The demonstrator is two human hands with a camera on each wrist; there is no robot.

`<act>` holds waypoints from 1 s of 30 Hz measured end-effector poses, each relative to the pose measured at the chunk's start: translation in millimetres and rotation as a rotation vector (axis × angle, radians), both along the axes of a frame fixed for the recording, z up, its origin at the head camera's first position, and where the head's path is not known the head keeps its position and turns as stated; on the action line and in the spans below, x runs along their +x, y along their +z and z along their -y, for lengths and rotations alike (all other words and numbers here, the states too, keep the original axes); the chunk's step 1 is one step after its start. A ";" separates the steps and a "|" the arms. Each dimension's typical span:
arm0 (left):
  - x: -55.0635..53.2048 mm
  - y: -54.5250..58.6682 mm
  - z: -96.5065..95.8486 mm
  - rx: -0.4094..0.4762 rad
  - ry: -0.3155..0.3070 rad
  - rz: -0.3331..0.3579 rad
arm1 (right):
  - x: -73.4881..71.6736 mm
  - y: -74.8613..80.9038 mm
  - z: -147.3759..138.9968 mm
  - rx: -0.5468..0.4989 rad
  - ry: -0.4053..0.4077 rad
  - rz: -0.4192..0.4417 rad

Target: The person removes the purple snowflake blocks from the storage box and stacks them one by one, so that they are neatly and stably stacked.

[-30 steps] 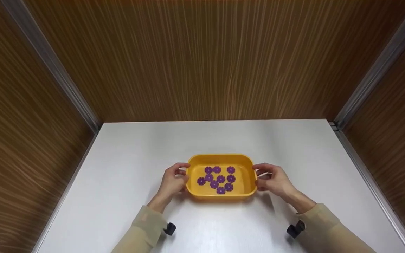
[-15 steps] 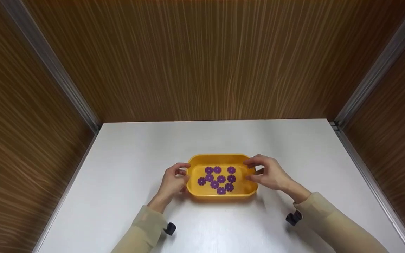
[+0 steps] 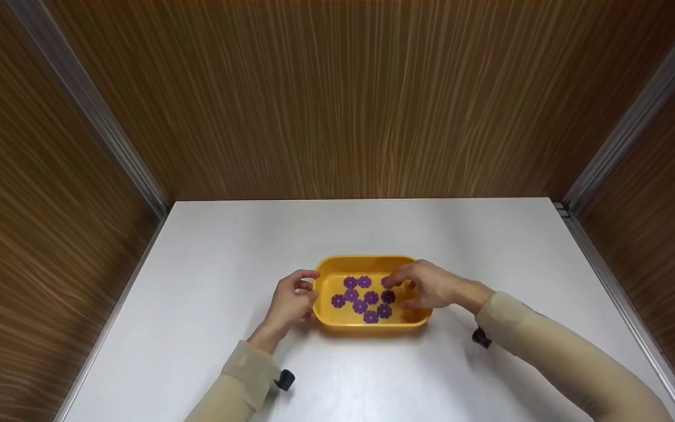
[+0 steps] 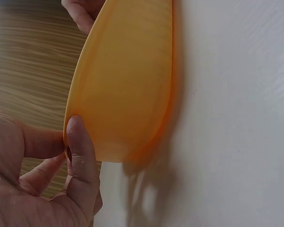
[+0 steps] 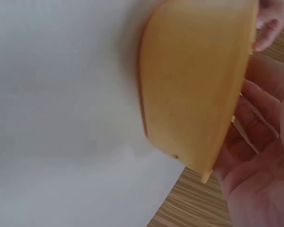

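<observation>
A yellow rectangular plastic tub (image 3: 372,326) stands on the white table. Several purple flower-shaped pieces (image 3: 371,298) lie on its floor. My left hand (image 3: 289,298) pinches the tub's left end. In the left wrist view, the thumb (image 4: 80,151) presses the tub's outer wall while the other fingers lie behind the rim. My right hand (image 3: 431,285) reaches over the right end into the tub, fingers spread and bent down near the right-hand flower pieces. The right wrist view shows only the tub's outside wall (image 5: 189,80), so its fingertips are hidden behind it.
A white tabletop (image 3: 244,234) surrounds the tub. Wood-grain panels (image 3: 361,99) rise at the back and on both sides, with metal rails (image 3: 100,123) along the corners. A dark wrist device (image 3: 285,380) sits at each sleeve cuff.
My right hand has let go of the tub's right end and moved left, over the rim and down among the flower pieces. The left hand keeps its grip on the tub.
</observation>
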State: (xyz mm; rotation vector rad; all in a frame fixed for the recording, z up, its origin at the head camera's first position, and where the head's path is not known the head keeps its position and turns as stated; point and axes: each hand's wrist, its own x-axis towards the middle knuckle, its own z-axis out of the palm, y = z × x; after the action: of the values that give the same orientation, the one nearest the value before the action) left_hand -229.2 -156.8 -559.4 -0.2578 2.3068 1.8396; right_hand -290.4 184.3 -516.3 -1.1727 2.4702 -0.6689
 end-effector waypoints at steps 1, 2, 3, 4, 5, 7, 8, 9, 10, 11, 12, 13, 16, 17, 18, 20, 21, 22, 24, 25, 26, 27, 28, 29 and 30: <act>-0.3 -0.2 0.4 0.005 -0.003 -0.008 | -2.7 -0.6 1.4 0.028 0.012 -0.016; -0.1 0.1 0.6 0.009 -0.007 -0.016 | -5.2 -1.2 2.8 0.053 0.024 -0.029; -0.3 -0.2 0.9 0.010 -0.012 -0.026 | -7.5 -2.0 4.2 0.072 0.035 -0.041; -0.5 -0.5 1.1 0.012 -0.016 -0.035 | -9.8 -2.9 5.8 0.089 0.046 -0.055; -0.5 -0.3 1.2 0.014 -0.018 -0.041 | -11.8 -3.6 7.3 0.104 0.058 -0.066; -0.9 -0.3 1.1 0.016 -0.019 -0.049 | -15.4 -4.7 10.5 0.126 0.080 -0.083; -1.1 -0.2 1.1 0.012 -0.017 -0.048 | -17.3 -5.2 12.2 0.135 0.091 -0.091; -1.5 -0.3 1.0 0.010 -0.016 -0.047 | -19.1 -5.7 13.7 0.143 0.102 -0.098; -1.8 -0.3 0.9 0.008 -0.014 -0.044 | -20.8 -6.0 15.1 0.152 0.109 -0.102; -2.2 -0.3 0.8 0.005 -0.012 -0.040 | -22.6 -6.5 16.4 0.162 0.115 -0.105; -2.4 -0.4 0.6 0.001 -0.011 -0.040 | -24.4 -6.8 17.6 0.171 0.121 -0.107; -2.4 -0.3 0.3 -0.001 -0.011 -0.039 | -25.9 -7.0 18.7 0.178 0.127 -0.108; -2.1 -0.3 -0.6 -0.011 -0.011 -0.031 | -29.1 -7.7 21.3 0.209 0.137 -0.110; -1.8 -0.2 -1.0 -0.013 -0.010 -0.027 | -30.0 -8.3 22.2 0.217 0.143 -0.115; -1.9 -0.2 -1.0 -0.014 -0.009 -0.024 | -30.5 -8.7 23.4 0.225 0.150 -0.121; -2.1 -0.8 -0.5 -0.018 -0.008 -0.019 | -31.7 -10.5 25.7 0.244 0.167 -0.146; -2.3 -0.8 -0.3 -0.022 -0.008 -0.015 | -32.3 -11.6 27.0 0.253 0.175 -0.157; -2.4 -0.7 -0.2 -0.025 -0.008 -0.012 | -33.1 -12.6 28.4 0.258 0.186 -0.168; -2.6 -0.3 0.0 -0.032 -0.007 -0.001 | -34.5 -14.2 31.0 0.264 0.210 -0.185; -2.4 -0.1 -0.2 -0.036 -0.005 0.002 | -35.3 -14.7 31.9 0.266 0.222 -0.191; -2.2 0.2 -0.5 -0.038 -0.003 0.006 | -36.1 -14.9 32.8 0.267 0.235 -0.194; -2.1 0.5 -0.8 -0.038 -0.001 0.010 | -37.0 -14.9 33.4 0.268 0.245 -0.195; -2.0 0.4 -1.0 -0.034 -0.001 0.008 | -37.8 -14.7 33.9 0.267 0.258 -0.199; -1.7 0.3 -1.0 -0.031 -0.002 0.004 | -38.2 -14.5 34.2 0.267 0.270 -0.201; -1.6 0.0 -0.9 -0.024 -0.005 -0.002 | -38.6 -14.2 34.2 0.270 0.280 -0.208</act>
State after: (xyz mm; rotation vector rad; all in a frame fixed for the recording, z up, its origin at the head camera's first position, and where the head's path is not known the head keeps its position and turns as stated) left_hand -230.7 -155.9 -559.4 -0.2534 2.3297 1.8121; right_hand -329.0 150.0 -530.5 -1.4989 2.3918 -0.1370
